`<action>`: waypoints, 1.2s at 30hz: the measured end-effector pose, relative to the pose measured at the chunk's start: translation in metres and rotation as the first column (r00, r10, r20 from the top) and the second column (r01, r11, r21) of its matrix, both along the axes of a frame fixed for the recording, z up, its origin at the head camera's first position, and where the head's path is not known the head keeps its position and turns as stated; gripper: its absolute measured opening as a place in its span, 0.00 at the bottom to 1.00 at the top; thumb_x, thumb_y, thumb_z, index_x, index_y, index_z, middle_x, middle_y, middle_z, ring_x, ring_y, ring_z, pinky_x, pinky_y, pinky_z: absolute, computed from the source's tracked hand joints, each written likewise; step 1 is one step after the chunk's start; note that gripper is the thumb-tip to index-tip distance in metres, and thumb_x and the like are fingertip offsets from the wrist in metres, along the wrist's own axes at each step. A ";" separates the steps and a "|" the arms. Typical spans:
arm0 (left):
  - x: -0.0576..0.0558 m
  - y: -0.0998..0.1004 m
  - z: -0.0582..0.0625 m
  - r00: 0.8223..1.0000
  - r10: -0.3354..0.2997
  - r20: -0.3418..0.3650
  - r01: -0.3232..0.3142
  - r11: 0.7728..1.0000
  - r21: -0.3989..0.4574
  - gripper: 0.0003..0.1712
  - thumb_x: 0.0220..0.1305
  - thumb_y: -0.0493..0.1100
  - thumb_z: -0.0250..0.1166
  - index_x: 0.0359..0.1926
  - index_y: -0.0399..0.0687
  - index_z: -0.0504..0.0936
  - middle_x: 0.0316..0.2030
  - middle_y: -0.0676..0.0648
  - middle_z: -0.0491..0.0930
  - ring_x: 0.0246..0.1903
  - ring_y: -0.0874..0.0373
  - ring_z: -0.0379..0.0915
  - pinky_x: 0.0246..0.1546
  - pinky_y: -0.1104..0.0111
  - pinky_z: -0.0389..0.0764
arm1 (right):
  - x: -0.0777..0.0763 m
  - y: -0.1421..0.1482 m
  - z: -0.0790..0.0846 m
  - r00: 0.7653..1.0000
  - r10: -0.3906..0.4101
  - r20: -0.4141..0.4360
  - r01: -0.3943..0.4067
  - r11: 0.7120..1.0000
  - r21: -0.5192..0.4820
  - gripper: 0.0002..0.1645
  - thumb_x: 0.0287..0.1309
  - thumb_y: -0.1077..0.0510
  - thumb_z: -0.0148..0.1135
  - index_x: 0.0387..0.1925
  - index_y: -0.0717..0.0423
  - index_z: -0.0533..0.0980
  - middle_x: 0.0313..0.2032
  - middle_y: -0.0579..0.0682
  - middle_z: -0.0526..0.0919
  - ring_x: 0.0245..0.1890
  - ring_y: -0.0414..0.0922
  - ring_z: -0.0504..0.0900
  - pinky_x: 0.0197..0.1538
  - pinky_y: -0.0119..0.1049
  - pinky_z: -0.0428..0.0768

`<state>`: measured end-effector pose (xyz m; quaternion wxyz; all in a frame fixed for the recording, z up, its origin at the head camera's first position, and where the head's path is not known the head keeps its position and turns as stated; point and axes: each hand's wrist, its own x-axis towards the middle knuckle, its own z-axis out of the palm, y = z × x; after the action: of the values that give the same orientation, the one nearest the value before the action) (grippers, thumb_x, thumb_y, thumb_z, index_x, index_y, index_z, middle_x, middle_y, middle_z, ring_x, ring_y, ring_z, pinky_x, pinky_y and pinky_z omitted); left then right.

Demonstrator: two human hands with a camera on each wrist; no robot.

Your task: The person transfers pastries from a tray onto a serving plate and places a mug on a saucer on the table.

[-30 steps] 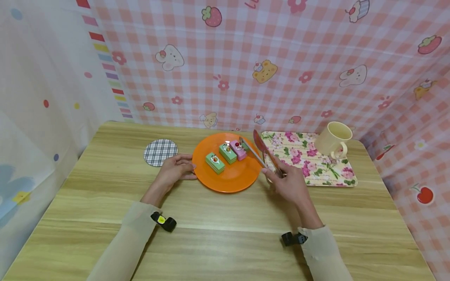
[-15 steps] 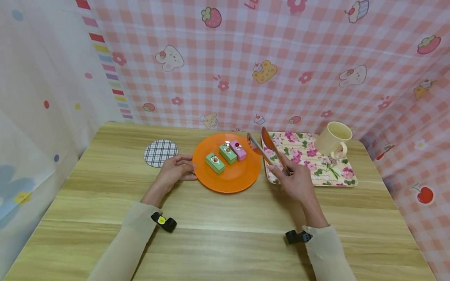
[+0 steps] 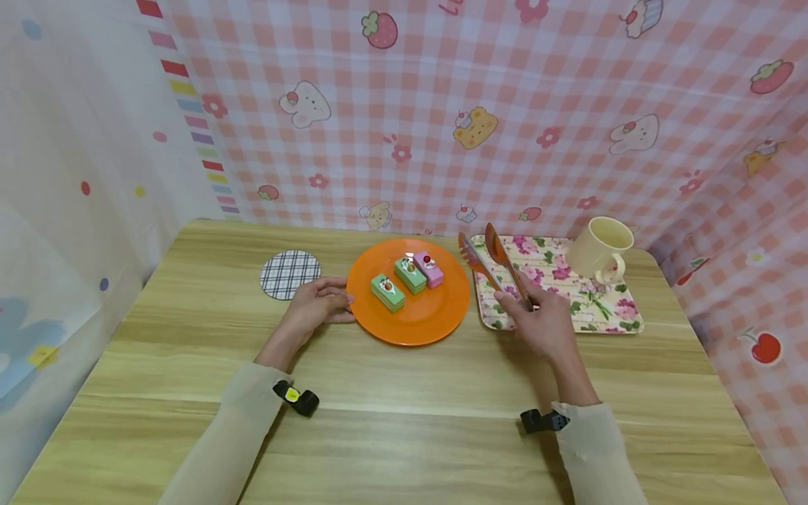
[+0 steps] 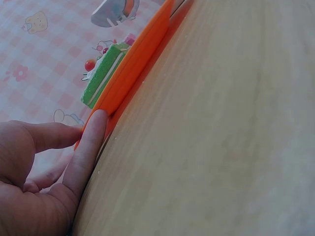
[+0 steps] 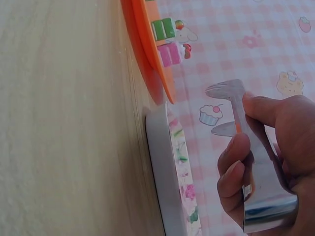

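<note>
My left hand (image 3: 313,303) pinches the left rim of an orange plate (image 3: 410,326) lying on the table; in the left wrist view its fingers (image 4: 88,147) meet the rim. Two green toy cake slices (image 3: 387,293) and a pink one (image 3: 429,269) sit on the plate, topped with white and red decorations. My right hand (image 3: 541,319) grips metal serving tongs (image 5: 263,182), one end forked, the other spoon-shaped. Their two ends stand apart with nothing between them, above the left part of a flowered tray (image 3: 606,319).
A cream mug (image 3: 596,249) stands on the tray's right side. Left of the plate lies a round checked coaster (image 3: 290,275). A pink gingham curtain (image 3: 404,119) hangs behind the wooden table (image 3: 404,428).
My right hand has carried the tongs rightward, from beside the pink cake slice to over the tray. The left hand and the plate have stayed in place.
</note>
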<state>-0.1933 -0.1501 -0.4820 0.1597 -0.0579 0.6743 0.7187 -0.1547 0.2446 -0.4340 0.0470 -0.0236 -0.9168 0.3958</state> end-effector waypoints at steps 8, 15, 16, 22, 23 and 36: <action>-0.001 -0.001 0.000 1.000 0.003 0.008 -0.004 1.000 0.009 0.26 0.70 0.29 0.61 0.68 0.35 0.71 0.42 0.44 0.78 0.36 0.56 0.85 0.42 0.60 0.93 | -0.002 0.007 0.001 0.999 -0.031 0.012 0.031 0.999 0.022 0.46 0.63 0.30 0.64 0.74 0.46 0.66 0.20 0.52 0.78 0.19 0.45 0.75 0.19 0.33 0.71; 0.001 -0.002 0.001 1.000 0.006 0.007 -0.006 1.000 0.007 0.26 0.70 0.29 0.61 0.68 0.35 0.71 0.42 0.45 0.78 0.36 0.56 0.85 0.42 0.60 0.94 | -0.001 0.015 0.003 0.996 -0.067 0.061 0.068 0.997 -0.018 0.48 0.62 0.27 0.62 0.75 0.43 0.65 0.25 0.58 0.84 0.17 0.42 0.78 0.17 0.34 0.74; 0.001 -0.002 0.001 1.000 0.007 0.007 -0.007 1.000 0.006 0.26 0.70 0.29 0.61 0.68 0.36 0.71 0.42 0.45 0.78 0.36 0.56 0.85 0.42 0.60 0.94 | -0.001 0.017 0.003 0.996 -0.072 0.056 0.073 0.997 -0.011 0.47 0.62 0.27 0.62 0.75 0.43 0.65 0.25 0.58 0.85 0.17 0.41 0.76 0.17 0.34 0.74; 0.001 -0.003 0.003 1.000 -0.002 0.003 0.002 1.000 0.007 0.27 0.70 0.29 0.61 0.69 0.35 0.70 0.42 0.45 0.78 0.37 0.56 0.85 0.43 0.60 0.93 | 0.000 0.023 0.004 0.995 -0.087 0.056 0.087 0.996 -0.004 0.46 0.63 0.28 0.61 0.76 0.42 0.65 0.24 0.57 0.82 0.16 0.42 0.76 0.18 0.34 0.74; 0.001 -0.003 0.003 1.000 -0.002 0.004 0.002 1.000 0.006 0.27 0.70 0.29 0.61 0.69 0.35 0.70 0.42 0.45 0.78 0.37 0.56 0.85 0.43 0.60 0.93 | 0.000 0.023 0.005 0.994 -0.089 0.058 0.089 0.996 -0.008 0.46 0.63 0.28 0.61 0.76 0.42 0.64 0.24 0.57 0.82 0.17 0.42 0.77 0.18 0.34 0.74; 0.001 0.000 0.000 1.000 0.015 0.013 -0.015 1.000 0.005 0.27 0.69 0.29 0.61 0.68 0.34 0.70 0.43 0.43 0.78 0.36 0.56 0.85 0.42 0.60 0.93 | 0.002 0.035 0.011 0.987 -0.139 0.080 0.142 0.989 -0.029 0.51 0.62 0.26 0.61 0.78 0.43 0.61 0.25 0.54 0.80 0.16 0.42 0.79 0.16 0.35 0.74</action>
<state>-0.1927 -0.1502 -0.4822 0.1587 -0.0672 0.6709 0.7213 -0.1528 0.2797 -0.4233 0.0388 -0.1043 -0.9070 0.4060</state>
